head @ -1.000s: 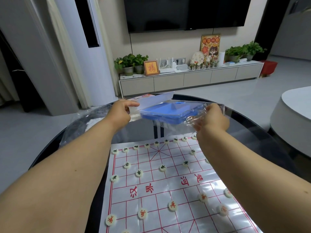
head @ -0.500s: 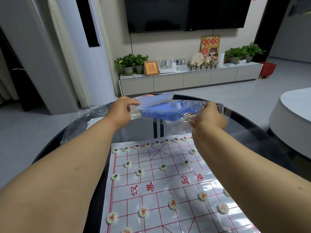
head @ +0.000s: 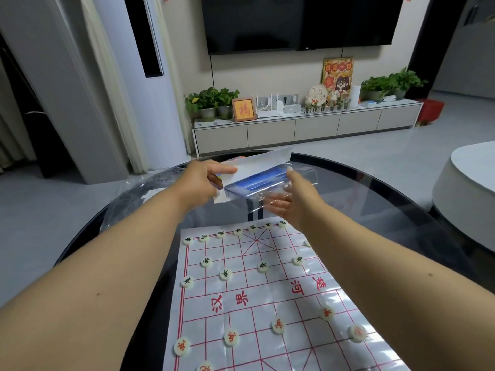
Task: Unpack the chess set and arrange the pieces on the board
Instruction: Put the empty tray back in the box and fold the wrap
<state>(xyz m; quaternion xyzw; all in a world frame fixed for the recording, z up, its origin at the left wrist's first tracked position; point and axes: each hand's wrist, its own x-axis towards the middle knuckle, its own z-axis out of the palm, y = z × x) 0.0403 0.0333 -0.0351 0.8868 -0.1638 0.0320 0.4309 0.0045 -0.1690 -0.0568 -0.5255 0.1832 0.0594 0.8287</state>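
A blue box (head: pixel 257 181) inside a clear plastic bag (head: pixel 304 174) is held above the far side of the table. My left hand (head: pixel 202 182) grips its left end at a white card flap (head: pixel 263 162). My right hand (head: pixel 292 203) is at the bag's right end, thumb on top and straight fingers showing through the plastic beneath. Below lies the white chess board sheet (head: pixel 254 290) with red lines. Green-lettered pieces (head: pixel 206 262) stand on its far half and red-lettered pieces (head: pixel 278 325) on its near half.
The board sheet lies on a round dark glass table (head: pixel 375 210). Crumpled clear plastic (head: pixel 150 188) lies at the table's far left. A white rounded furniture piece (head: pixel 468 183) stands to the right, and a TV cabinet (head: pixel 308 129) along the far wall.
My right hand has turned palm-up and loosened from its grip on the bag's end. The box has tilted, its flap rising, and both hands moved slightly away from me.
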